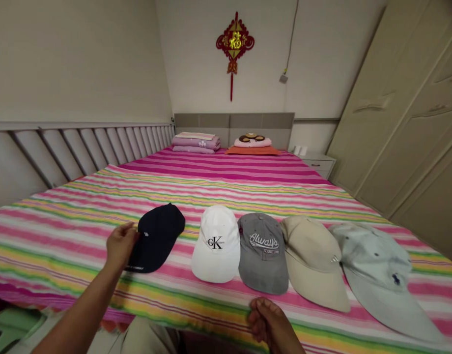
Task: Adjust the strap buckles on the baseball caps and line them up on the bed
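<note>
My left hand (120, 246) is closed on the left edge of a navy baseball cap (157, 238), thumb and fingers pinching near its small white logo. The cap is turned, its brim towards the lower left. Just right of it lies a white cap (216, 246) with black "CK" lettering. A grey cap (263, 253) with "Always" stitched on it rests beside the white one. In front of the grey brim hovers my right hand (268, 322), its fingers curled together with nothing visible in them. Further right are a beige cap (316, 260) and a pale grey-green cap (382, 275).
The caps lie on a striped bed cover (100, 221). Folded purple bedding (196, 143) and a pink pillow (252, 142) sit by the headboard (255, 125). A metal railing (100, 147) runs along the left; a wardrobe (406, 113) stands right. A green stool (17, 322) is lower left.
</note>
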`<state>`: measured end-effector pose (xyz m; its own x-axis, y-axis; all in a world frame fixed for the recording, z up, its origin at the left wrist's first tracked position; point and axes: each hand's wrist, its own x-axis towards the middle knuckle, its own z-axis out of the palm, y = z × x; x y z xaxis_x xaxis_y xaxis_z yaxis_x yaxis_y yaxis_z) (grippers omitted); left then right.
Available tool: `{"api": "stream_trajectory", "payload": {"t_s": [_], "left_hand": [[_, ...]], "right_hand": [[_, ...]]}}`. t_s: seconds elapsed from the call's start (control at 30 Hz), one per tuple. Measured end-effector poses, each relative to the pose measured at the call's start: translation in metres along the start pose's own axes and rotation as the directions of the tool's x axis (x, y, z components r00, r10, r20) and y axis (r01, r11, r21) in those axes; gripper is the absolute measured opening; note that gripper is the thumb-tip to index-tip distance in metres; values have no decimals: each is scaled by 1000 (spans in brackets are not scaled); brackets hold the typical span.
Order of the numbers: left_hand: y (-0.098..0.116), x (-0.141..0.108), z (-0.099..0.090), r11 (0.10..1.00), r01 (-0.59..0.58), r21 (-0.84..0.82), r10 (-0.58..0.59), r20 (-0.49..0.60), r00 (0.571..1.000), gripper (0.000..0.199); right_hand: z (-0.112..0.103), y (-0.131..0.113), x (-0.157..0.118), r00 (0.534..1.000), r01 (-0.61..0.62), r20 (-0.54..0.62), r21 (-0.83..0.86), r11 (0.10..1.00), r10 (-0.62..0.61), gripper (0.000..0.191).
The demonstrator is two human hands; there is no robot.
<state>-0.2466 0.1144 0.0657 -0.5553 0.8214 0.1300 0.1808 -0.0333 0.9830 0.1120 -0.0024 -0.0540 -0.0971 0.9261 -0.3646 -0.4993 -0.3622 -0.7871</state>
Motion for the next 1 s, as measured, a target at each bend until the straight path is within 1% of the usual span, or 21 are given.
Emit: {"api": "stream_trajectory", "payload": {"t_s": [0.07, 0.1, 0.13, 0.17, 0.2, 0.23, 0.27, 0.33, 0.4, 0.43, 0.5, 0.57, 0.6, 0.67, 0.73, 0.77, 0.8, 0.83, 0.9, 0.93, 1.0], "left_hand": [[-13, -32, 20, 996, 83, -21, -79, 151, 985, 18], [-19, -49, 31, 986, 169, -4, -161, 273, 948, 21], [-26, -66, 41, 928, 368, 66, -353, 479, 804, 28], [-32, -81, 50, 833, 538, 130, -497, 604, 623, 33], [-38, -93, 58, 764, 634, 119, -550, 633, 545, 35], [-42, -103, 66, 706, 707, 45, -565, 637, 524, 34], [-46, -110, 73, 654, 754, -58, -563, 629, 537, 30], [-49, -119, 85, 587, 752, -302, -526, 564, 637, 21], [-48, -123, 94, 546, 705, -452, -489, 511, 707, 22], [-47, -125, 97, 535, 688, -490, -467, 507, 724, 23], [-44, -132, 97, 517, 682, -518, -394, 562, 727, 29], [-44, -142, 92, 511, 675, -533, -266, 648, 713, 37], [-45, -149, 88, 514, 673, -531, -198, 690, 696, 40], [-48, -162, 81, 547, 673, -498, -102, 759, 643, 42], [-53, -175, 78, 601, 674, -430, -65, 814, 578, 42], [-55, -180, 77, 627, 673, -393, -58, 838, 543, 43], [-56, -184, 77, 648, 672, -359, -53, 859, 510, 45], [-57, -187, 77, 666, 669, -330, -49, 876, 480, 46], [-55, -188, 77, 690, 663, -290, -44, 898, 438, 45], [-52, -186, 77, 695, 661, -283, -40, 903, 429, 43], [-42, -178, 77, 687, 668, -285, -37, 905, 423, 36]], "right_hand": [[0, 0, 1, 1000, -4, 1, -9, 1000, 4, 41], [0, -1, 0, 1000, -8, -1, -11, 1000, 8, 41], [0, -1, 0, 1000, -8, -3, -11, 1000, 8, 41], [1, -2, -1, 1000, -7, -4, -12, 1000, 7, 41], [1, -3, -1, 1000, -5, -3, -11, 1000, 5, 41], [2, -3, -2, 1000, 0, -2, -8, 1000, 0, 41], [3, -4, -3, 1000, 9, -2, -6, 1000, -9, 40], [5, -4, -5, 1000, 31, 2, -6, 1000, -31, 37], [5, -3, -6, 998, 54, 10, -7, 998, -54, 35], [5, -3, -7, 998, 59, 16, -6, 998, -59, 34], [4, -5, -9, 998, 37, 46, 9, 999, -37, 33], [4, -12, -12, 994, -1, 105, 45, 999, -4, 33], [4, -18, -14, 989, -4, 146, 67, 998, -6, 34], [8, -36, -19, 968, 44, 243, 112, 993, -70, 39], [16, -56, -25, 927, 117, 338, 150, 982, -162, 47], [20, -66, -27, 915, 139, 354, 174, 975, -194, 48], [24, -74, -29, 915, 179, 325, 205, 962, -239, 45], [27, -82, -31, 922, 216, 271, 232, 948, -276, 41], [30, -91, -34, 935, 269, 154, 276, 923, -318, 36], [30, -92, -35, 940, 278, 113, 292, 915, -322, 38], [28, -90, -38, 946, 264, 100, 310, 913, -307, 43]]}}
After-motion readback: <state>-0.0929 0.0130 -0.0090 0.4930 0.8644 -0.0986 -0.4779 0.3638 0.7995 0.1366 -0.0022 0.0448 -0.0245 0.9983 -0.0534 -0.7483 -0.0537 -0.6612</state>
